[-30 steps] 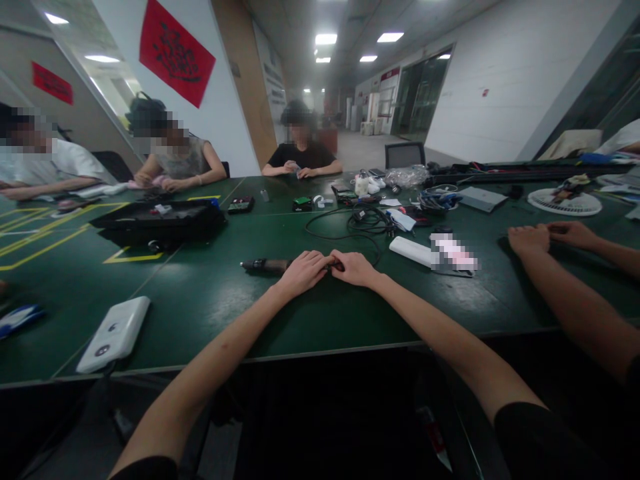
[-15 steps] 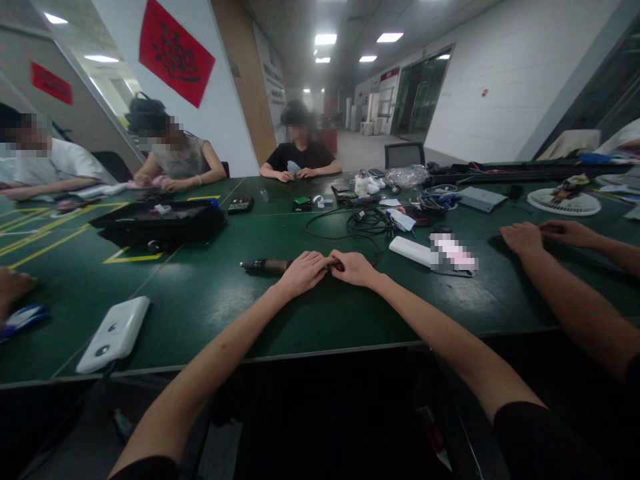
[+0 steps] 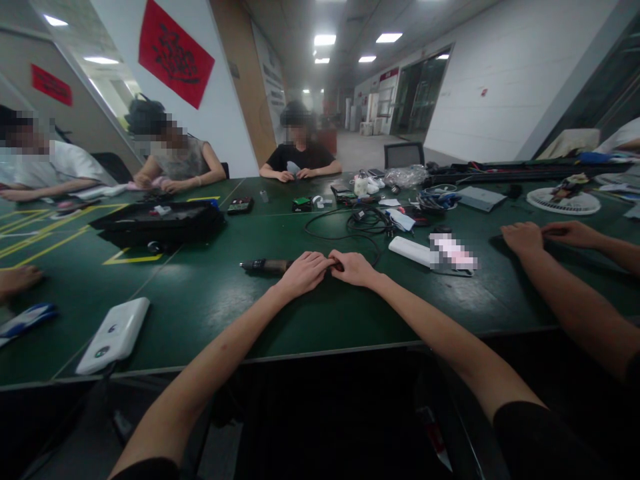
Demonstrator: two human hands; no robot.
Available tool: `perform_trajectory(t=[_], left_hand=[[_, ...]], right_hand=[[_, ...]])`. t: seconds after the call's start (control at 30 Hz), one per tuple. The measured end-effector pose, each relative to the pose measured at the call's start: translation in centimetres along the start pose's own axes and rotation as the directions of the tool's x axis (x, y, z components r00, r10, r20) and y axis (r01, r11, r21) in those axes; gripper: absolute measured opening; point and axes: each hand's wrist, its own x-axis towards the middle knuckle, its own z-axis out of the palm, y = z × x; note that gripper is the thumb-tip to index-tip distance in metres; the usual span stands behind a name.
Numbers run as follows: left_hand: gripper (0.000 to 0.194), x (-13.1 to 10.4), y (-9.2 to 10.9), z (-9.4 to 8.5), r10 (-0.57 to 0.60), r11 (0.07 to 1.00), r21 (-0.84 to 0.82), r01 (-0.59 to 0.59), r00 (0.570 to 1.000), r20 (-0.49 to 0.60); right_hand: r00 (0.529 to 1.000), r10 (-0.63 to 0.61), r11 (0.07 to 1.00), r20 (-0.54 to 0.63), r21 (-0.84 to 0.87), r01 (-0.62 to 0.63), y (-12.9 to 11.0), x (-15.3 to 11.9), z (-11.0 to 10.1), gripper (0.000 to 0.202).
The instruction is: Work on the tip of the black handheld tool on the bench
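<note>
Tool (image 3: 269, 267) is laid left-to-right, tip (image 3: 243, 265) left, right part covered by the nearer left hand (image 3: 307, 271); right hand (image 3: 354, 269) is tucked alongside, grips can't be told tbh.

Rear of the dark tool (image 3: 267, 267) mostly hidden by the hands (image 3: 305, 272), its end unclear

The tabletop (image 3: 225, 313) is dark green, crossed at the left by yellow lines (image 3: 50, 248). The tool (image 3: 270, 267) shows a black front end and a brownish body. The tray (image 3: 200, 227) is black, the fan grille (image 3: 545, 202) white, and the red poster (image 3: 175, 53) bears black lettering.
</note>
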Motion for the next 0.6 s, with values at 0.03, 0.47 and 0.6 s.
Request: perform_trajectory(t=[0.03, 0.47, 0.6], left_hand=[[0.043, -0.01, -0.01, 0.01, 0.011, 1.000, 0.001, -0.011, 1.000, 0.002], [0.041, -0.19, -0.23, 0.10, 0.003, 1.000, -0.018, -0.003, 1.000, -0.014], [0.034, -0.21, -0.17, 0.11, -0.068, 0.998, -0.002, 0.068, 0.997, -0.037]], right_hand=[[1.000, 0.003, 1.000, 0.002, -0.002, -0.003, -0.03, -0.01, -0.04, 0.022], [1.000, 0.002, 1.000, -0.001, 0.000, -0.002, 0.05, 0.03, 0.05, 0.021], [1.000, -0.003, 1.000, -0.009, 0.015, 0.003, 0.10, -0.02, 0.08, 0.018]])
